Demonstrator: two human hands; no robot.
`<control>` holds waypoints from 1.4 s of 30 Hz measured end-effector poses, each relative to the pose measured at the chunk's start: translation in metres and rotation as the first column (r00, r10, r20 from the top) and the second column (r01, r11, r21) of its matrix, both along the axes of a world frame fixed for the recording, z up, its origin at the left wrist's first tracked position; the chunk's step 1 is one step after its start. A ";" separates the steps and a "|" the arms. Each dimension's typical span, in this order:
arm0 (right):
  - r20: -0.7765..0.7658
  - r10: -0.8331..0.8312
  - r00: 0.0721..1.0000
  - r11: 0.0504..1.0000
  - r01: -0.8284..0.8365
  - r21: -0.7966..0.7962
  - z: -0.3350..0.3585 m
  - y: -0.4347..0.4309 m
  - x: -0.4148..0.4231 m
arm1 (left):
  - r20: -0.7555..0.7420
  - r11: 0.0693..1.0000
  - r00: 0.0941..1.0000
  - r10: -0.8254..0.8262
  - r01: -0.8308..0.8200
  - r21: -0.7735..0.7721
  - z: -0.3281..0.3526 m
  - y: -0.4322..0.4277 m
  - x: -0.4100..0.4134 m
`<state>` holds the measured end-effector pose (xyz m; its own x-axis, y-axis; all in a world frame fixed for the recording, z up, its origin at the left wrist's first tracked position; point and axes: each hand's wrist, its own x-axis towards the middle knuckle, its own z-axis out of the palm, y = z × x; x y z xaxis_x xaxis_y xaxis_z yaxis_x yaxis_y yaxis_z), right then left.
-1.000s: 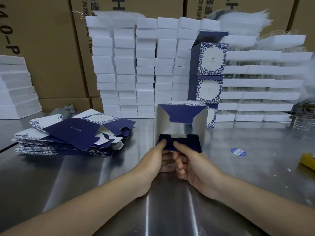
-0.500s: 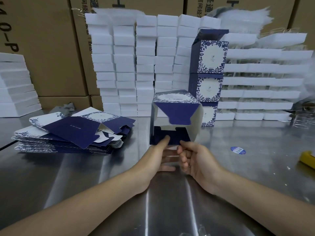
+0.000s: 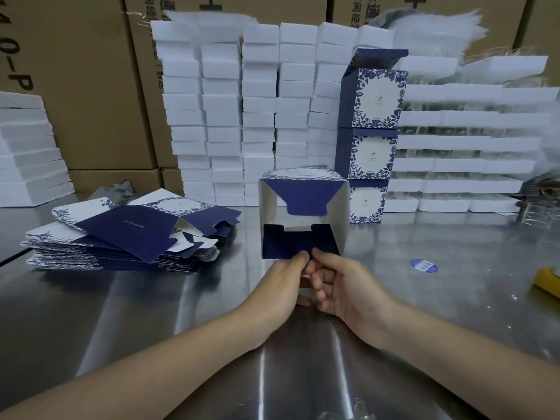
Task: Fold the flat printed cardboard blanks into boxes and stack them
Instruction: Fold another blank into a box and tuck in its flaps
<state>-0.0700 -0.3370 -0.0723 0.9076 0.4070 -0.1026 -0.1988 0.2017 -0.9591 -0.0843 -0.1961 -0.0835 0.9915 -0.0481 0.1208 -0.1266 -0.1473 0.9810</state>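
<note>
Grip narrow on both sides: left hand (image 3: 285, 283) and right hand (image 3: 342, 286) each pinch the near edge of the lower navy flap (image 3: 298, 242) of a half-folded box (image 3: 303, 180), thumb tips almost touching; the box is upright over the middle of the steel tabletop (image 3: 151, 313), open end toward the person, its upper flap (image 3: 306, 198) hanging into the opening; a pile of flat blanks (image 3: 121, 237) lies well to its left; three finished boxes (image 3: 372, 131) are stacked just behind it on the right, beside walls of white foam blocks (image 3: 242, 116); a blue sticker (image 3: 424, 266) lies on the tabletop further right.
</note>
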 end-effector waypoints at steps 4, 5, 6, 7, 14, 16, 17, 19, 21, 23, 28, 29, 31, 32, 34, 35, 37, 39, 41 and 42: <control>-0.028 -0.071 0.997 0.996 0.073 0.047 0.001 -0.001 0.001 | -0.112 0.963 0.994 0.016 -0.045 -0.267 0.004 -0.003 0.003; -0.029 -0.086 0.996 0.995 0.087 0.047 0.001 -0.001 0.002 | -0.125 0.944 0.992 0.019 -0.059 -0.326 0.005 -0.002 0.003; -0.028 -0.095 0.995 0.995 0.096 0.040 0.001 -0.001 0.002 | -0.122 0.938 0.992 0.027 -0.067 -0.340 0.005 0.000 0.003; -0.021 -0.098 0.995 0.995 0.099 0.028 0.000 -0.002 0.002 | -0.111 0.940 0.993 0.034 -0.069 -0.334 0.005 0.001 0.002; 0.017 -0.040 0.999 0.999 0.040 -0.001 0.001 -0.001 0.000 | -0.074 0.971 0.997 -0.021 0.003 -0.239 0.004 0.001 0.000; 0.020 -0.018 1.000 1.000 0.018 0.007 0.001 -0.002 0.000 | -0.067 0.980 0.997 -0.040 0.026 -0.199 0.004 0.000 -0.001; 0.024 -0.017 1.000 1.000 0.017 0.010 0.000 -0.002 0.000 | -0.067 0.982 0.997 -0.050 0.036 -0.184 0.005 -0.001 -0.001; 0.025 -0.025 0.999 1.000 0.025 0.017 -0.001 -0.003 0.000 | -0.070 0.986 0.995 -0.076 0.065 -0.153 0.004 -0.003 0.001; 0.022 -0.028 0.999 0.999 0.028 0.026 -0.001 -0.003 0.002 | -0.073 0.987 0.992 -0.101 0.090 -0.136 0.003 -0.002 0.001; 0.030 -0.024 0.999 1.000 0.024 0.013 -0.002 -0.003 0.003 | -0.054 0.984 0.991 -0.124 0.116 -0.132 0.003 -0.002 0.000; 0.040 0.010 0.999 1.000 -0.010 0.005 -0.003 -0.002 0.004 | -0.080 0.968 0.990 -0.113 0.092 -0.235 0.005 -0.001 0.000; 0.039 0.004 0.999 1.000 -0.004 0.006 -0.004 -0.002 0.004 | -0.089 0.967 0.991 -0.104 0.080 -0.242 0.005 -0.001 0.000; 0.040 -0.032 0.999 0.999 0.031 0.016 -0.004 0.000 0.004 | -0.114 0.961 0.991 -0.076 0.042 -0.274 0.005 -0.001 0.000; 0.038 -0.051 0.998 0.998 0.050 0.029 -0.005 0.000 0.004 | -0.135 0.951 0.989 -0.059 0.015 -0.308 0.005 0.000 0.001; 0.039 -0.074 0.997 0.997 0.072 0.040 -0.004 0.001 0.004 | -0.160 0.927 0.987 -0.012 -0.049 -0.372 0.005 0.002 0.003; 0.045 -0.079 0.996 0.996 0.078 0.031 -0.004 0.001 0.004 | -0.159 0.924 0.987 0.012 -0.072 -0.376 0.005 0.003 0.004; 0.050 -0.088 0.995 0.996 0.087 0.027 -0.004 0.000 0.003 | -0.158 0.932 0.986 0.049 -0.102 -0.349 0.004 0.003 0.005; 0.045 -0.099 0.994 0.995 0.097 0.036 -0.005 0.001 0.003 | -0.173 0.937 0.982 0.079 -0.132 -0.324 0.003 0.001 0.006; 0.029 -0.107 0.994 0.993 0.106 0.043 -0.004 0.001 0.003 | -0.175 0.942 0.981 0.078 -0.130 -0.310 0.003 0.000 0.006; 0.025 -0.111 0.994 0.993 0.110 0.043 -0.003 0.001 0.004 | -0.172 0.943 0.983 0.070 -0.122 -0.310 0.003 -0.001 0.006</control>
